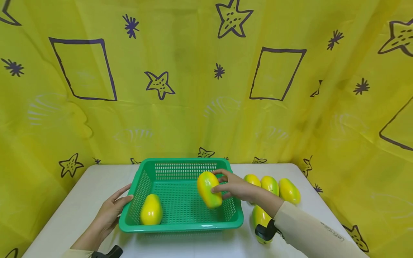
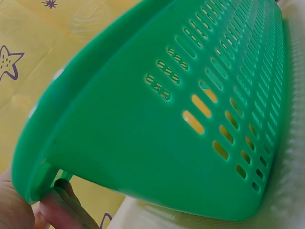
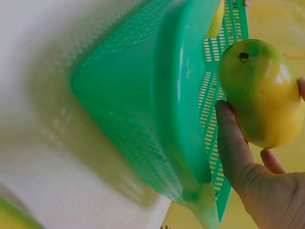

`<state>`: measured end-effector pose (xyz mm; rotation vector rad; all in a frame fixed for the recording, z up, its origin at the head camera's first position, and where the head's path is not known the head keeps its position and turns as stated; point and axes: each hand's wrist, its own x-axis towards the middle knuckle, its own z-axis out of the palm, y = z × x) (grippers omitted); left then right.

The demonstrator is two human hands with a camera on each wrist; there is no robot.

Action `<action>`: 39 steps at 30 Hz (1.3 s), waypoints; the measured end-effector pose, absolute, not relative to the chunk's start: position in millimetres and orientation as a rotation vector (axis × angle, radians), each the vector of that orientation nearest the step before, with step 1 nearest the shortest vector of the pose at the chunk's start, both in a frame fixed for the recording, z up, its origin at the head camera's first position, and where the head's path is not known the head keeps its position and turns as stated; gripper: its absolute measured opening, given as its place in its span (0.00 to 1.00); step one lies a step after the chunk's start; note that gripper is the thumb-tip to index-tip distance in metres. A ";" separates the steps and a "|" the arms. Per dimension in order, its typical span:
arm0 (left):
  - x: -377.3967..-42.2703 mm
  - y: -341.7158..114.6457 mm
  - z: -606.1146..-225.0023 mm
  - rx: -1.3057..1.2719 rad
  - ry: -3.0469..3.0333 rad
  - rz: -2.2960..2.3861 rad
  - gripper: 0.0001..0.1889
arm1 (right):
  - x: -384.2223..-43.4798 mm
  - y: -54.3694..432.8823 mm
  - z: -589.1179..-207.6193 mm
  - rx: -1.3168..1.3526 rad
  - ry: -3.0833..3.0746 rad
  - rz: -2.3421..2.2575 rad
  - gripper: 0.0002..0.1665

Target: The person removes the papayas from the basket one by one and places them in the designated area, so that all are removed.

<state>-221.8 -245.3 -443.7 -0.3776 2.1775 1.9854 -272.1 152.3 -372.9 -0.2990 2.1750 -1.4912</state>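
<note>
A green plastic basket [image 1: 180, 226] with slotted walls stands on the white table. My left hand [image 1: 111, 211] holds its left rim; the left wrist view shows the thumb and fingers [image 2: 64, 210] at the rim's edge. Above the right part of the basket, my right hand [image 1: 233, 184] grips a yellow-green mango [image 1: 209, 190]. The right wrist view shows this mango [image 3: 262, 93] between thumb and fingers, apart from the basket. Another mango [image 1: 151, 210] lies inside the basket at the left front.
On the table [image 1: 106, 175], right of the basket, lie several more mangoes [image 1: 289, 191], one of them [image 1: 260, 216] partly behind my right wrist and its black strap. A yellow curtain [image 1: 187, 118] with drawn stars hangs behind and along both sides.
</note>
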 end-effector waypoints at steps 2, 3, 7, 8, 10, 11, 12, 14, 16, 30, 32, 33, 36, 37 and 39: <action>-221.7 -245.6 -443.9 -0.379 2.176 1.987 0.39 | -270.6 157.4 -372.1 -0.296 2.163 -1.506 0.44; -221.7 -245.6 -444.0 -0.380 2.174 1.988 0.39 | -269.7 159.7 -371.7 -0.294 2.158 -1.509 0.44; -221.7 -245.5 -443.8 -0.380 2.169 1.994 0.39 | -266.2 167.2 -370.2 -0.281 2.151 -1.515 0.45; -221.9 -245.5 -443.8 -0.379 2.169 1.994 0.39 | -265.4 168.9 -369.9 -0.275 2.146 -1.518 0.45; -221.9 -245.6 -443.5 -0.380 2.172 1.992 0.38 | -263.8 171.8 -369.1 -0.262 2.128 -1.533 0.45; -221.9 -245.7 -443.4 -0.380 2.174 1.991 0.38 | -262.9 173.2 -368.6 -0.251 2.119 -1.540 0.45; -221.7 -245.7 -443.4 -0.379 2.176 1.989 0.38 | -261.9 174.6 -368.0 -0.242 2.114 -1.544 0.46; -221.5 -245.8 -443.4 -0.376 2.178 1.987 0.38 | -259.3 177.1 -366.4 -0.221 2.099 -1.554 0.46; -221.3 -246.0 -443.5 -0.376 2.176 1.986 0.38 | -256.2 179.8 -364.4 -0.208 2.080 -1.559 0.45; -222.0 -245.4 -445.8 -0.378 2.185 1.977 0.38 | -239.3 203.5 -356.7 -0.195 1.931 -1.618 0.46; -222.3 -245.3 -446.3 -0.379 2.178 1.979 0.38 | -237.1 208.1 -357.2 -0.202 1.908 -1.633 0.45; -222.5 -245.3 -446.5 -0.378 2.175 1.981 0.38 | -235.8 210.5 -357.4 -0.206 1.896 -1.642 0.45; -222.9 -246.0 -447.0 -0.372 2.169 1.982 0.39 | -230.8 218.1 -357.1 -0.206 1.879 -1.662 0.46; -222.8 -246.5 -447.1 -0.372 2.170 1.980 0.39 | -229.2 220.5 -357.1 -0.209 1.877 -1.666 0.46; -222.6 -248.0 -446.9 -0.376 2.170 1.977 0.39 | -226.6 224.8 -357.3 -0.212 1.876 -1.671 0.47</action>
